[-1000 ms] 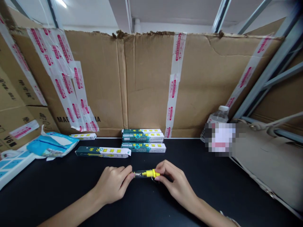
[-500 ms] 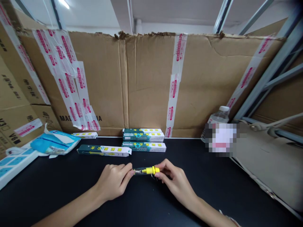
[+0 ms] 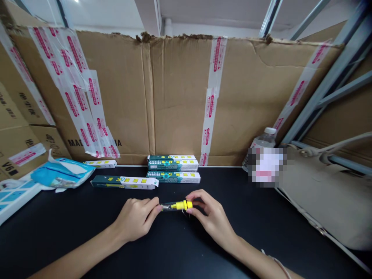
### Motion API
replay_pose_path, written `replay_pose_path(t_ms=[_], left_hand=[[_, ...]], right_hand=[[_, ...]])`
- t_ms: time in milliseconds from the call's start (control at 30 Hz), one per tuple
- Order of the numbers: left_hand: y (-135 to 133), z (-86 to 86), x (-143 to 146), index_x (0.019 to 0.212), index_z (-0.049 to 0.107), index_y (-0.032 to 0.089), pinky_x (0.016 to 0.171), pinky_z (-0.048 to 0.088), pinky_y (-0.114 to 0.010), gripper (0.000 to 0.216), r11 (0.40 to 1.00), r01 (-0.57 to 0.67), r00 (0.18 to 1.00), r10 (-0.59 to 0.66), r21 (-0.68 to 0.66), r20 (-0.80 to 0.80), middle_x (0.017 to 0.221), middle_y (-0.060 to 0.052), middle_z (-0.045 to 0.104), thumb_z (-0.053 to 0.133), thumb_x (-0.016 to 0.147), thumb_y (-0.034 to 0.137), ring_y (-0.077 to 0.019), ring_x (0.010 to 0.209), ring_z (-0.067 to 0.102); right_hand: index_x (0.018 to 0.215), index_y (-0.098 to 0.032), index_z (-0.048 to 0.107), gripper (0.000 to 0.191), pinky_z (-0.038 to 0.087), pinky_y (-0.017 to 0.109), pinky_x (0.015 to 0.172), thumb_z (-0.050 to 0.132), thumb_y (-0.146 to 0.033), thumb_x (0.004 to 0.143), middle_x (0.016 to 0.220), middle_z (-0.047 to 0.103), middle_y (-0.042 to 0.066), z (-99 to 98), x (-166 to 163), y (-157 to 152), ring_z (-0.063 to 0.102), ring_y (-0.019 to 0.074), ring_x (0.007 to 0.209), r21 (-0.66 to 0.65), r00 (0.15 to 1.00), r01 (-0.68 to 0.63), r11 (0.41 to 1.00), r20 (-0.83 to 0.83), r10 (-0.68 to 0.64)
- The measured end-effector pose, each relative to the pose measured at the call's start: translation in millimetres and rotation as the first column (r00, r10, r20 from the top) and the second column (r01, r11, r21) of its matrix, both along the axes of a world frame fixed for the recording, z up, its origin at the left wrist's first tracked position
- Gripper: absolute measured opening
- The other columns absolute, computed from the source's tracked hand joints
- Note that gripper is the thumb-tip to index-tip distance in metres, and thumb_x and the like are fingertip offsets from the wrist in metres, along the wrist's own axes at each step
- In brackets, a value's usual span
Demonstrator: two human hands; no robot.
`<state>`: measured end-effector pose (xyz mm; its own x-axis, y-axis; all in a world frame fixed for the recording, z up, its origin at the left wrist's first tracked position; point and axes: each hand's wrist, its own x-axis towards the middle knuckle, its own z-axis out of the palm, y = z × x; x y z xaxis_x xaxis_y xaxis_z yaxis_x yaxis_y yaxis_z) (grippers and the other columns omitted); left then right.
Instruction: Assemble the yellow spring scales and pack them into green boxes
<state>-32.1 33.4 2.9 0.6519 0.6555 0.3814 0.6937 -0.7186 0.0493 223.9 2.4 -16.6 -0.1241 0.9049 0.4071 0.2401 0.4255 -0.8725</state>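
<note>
Nothing much has moved: we are still pinching the small yellow-capped tube (image 3: 176, 205) between our left hand (image 3: 136, 217) and right hand (image 3: 209, 217), 2 sets of fingertips closed on its ends.

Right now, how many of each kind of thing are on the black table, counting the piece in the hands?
Green-and-white boxes: 5, three stacked at the back, one lying loose, one by the cardboard
Yellow-capped clear tube: 1
Blue packet: 1
Water bottle: 1
Beige bag: 1
Total: 9

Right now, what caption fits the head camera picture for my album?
Left hand and right hand hold a small tube with a yellow cap over a black table.
</note>
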Motion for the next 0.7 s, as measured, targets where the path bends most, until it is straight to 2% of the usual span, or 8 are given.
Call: replay_pose_path(t_ms=[33, 167, 300, 433, 633, 700], left_hand=[[0.3, -0.2, -0.2, 0.082, 0.055, 0.021, 0.051, 0.034, -0.026, 0.032, 1.0, -0.005, 1.0, 0.005, -0.006, 0.0, 0.062, 0.002, 0.065, 0.032, 0.103, 0.03, -0.0179, 0.053, 0.066], [0.6, -0.8, -0.6, 0.082, 0.055, 0.021, 0.05, 0.032, -0.027, 0.033, 0.999, -0.028, 1.0, 0.028, -0.026, -0.004, 0.062, 0.001, 0.065, 0.031, 0.104, 0.031, -0.0187, 0.052, 0.065], [0.1, -0.2, 0.0, 0.082, 0.055, 0.021, 0.051, 0.033, -0.026, 0.034, 0.999, -0.02, 1.0, 0.02, -0.045, -0.013, 0.062, 0.001, 0.066, 0.03, 0.104, 0.03, -0.0177, 0.053, 0.066], [0.0, 0.8, 0.5, 0.082, 0.054, 0.022, 0.051, 0.033, -0.026, 0.033, 0.998, 0.002, 1.0, -0.004, -0.06, -0.018, 0.062, 0.002, 0.065, 0.03, 0.103, 0.031, -0.0172, 0.053, 0.066], [0.6, 1.2, 1.0, 0.08, 0.052, 0.022, 0.05, 0.032, -0.026, 0.035, 0.997, 0.01, 1.0, -0.01, -0.076, -0.003, 0.06, 0.003, 0.063, 0.028, 0.104, 0.031, -0.0164, 0.051, 0.064], [0.8, 1.1, 1.2, 0.08, 0.052, 0.022, 0.05, 0.032, -0.026, 0.035, 0.997, 0.009, 1.0, -0.009, -0.079, 0.003, 0.06, 0.003, 0.063, 0.029, 0.104, 0.032, -0.0165, 0.051, 0.063]], right_hand=[[0.1, -0.021, 0.065, 0.018, 0.058, 0.033, 0.084, 0.068, -0.034, 0.087, 0.099, 0.067, 0.005, -0.4, 0.2, 0.7, 0.067, 0.0198, 0.09, -0.021, 1.0, 0.003, 1.0, 0.007, -0.003], [0.097, -0.02, 0.068, 0.017, 0.058, 0.026, 0.064, 0.068, -0.034, 0.087, 0.079, 0.07, 0.001, 0.5, 0.5, 2.2, 0.067, 0.015, 0.067, -0.112, 0.999, -0.011, 0.994, 0.037, 0.016], [0.093, -0.019, 0.067, 0.024, 0.057, 0.025, 0.065, 0.072, -0.04, 0.083, 0.076, 0.069, -0.001, 3.5, -0.3, 1.1, 0.067, 0.0147, 0.068, -0.138, 0.999, -0.021, 0.99, 0.024, 0.024], [0.085, -0.018, 0.064, 0.026, 0.055, 0.024, 0.057, 0.064, -0.044, 0.089, 0.072, 0.069, 0.0, 3.7, -0.2, 0.2, 0.065, 0.0137, 0.061, -0.15, 0.999, -0.039, 0.988, 0.004, 0.04], [0.084, -0.02, 0.063, 0.015, 0.055, 0.028, 0.075, 0.069, -0.034, 0.087, 0.091, 0.069, 0.003, 3.2, 0.7, -0.6, 0.066, 0.017, 0.08, -0.066, 0.999, -0.031, 0.997, 0.007, 0.031], [0.085, -0.02, 0.062, 0.013, 0.055, 0.029, 0.077, 0.069, -0.032, 0.087, 0.094, 0.067, 0.004, 3.4, 0.2, -0.8, 0.065, 0.0175, 0.084, -0.047, 0.999, -0.035, 0.998, 0.01, 0.036]])
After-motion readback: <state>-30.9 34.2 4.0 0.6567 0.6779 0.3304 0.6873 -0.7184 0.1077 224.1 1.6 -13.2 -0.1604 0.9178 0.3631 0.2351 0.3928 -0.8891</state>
